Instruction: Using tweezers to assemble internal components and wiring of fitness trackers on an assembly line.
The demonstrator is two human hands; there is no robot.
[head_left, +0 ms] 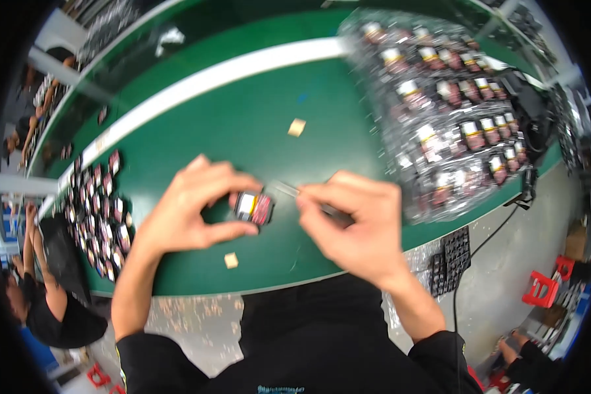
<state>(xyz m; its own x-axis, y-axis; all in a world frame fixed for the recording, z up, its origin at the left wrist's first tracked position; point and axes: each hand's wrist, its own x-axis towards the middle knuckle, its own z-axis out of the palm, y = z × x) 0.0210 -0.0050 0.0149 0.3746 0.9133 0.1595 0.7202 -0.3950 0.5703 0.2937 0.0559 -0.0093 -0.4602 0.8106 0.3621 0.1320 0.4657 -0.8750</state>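
Note:
Near the middle of the green table, my left hand curves its thumb and fingers around a small black device with white, yellow and pinkish areas on its face. Motion blur hides its finer detail. Just to the right, my right hand is closed in a pinch on a thin, tweezers-like tool. The pale, slim tip points toward the device and is apart from it. Part of a dark shaft shows under the right fingers.
Clear plastic trays with rows of similar devices cover the table's right side. Several loose devices lie in a heap at left. Two small yellowish squares rest on the green table. A co-worker is at far left.

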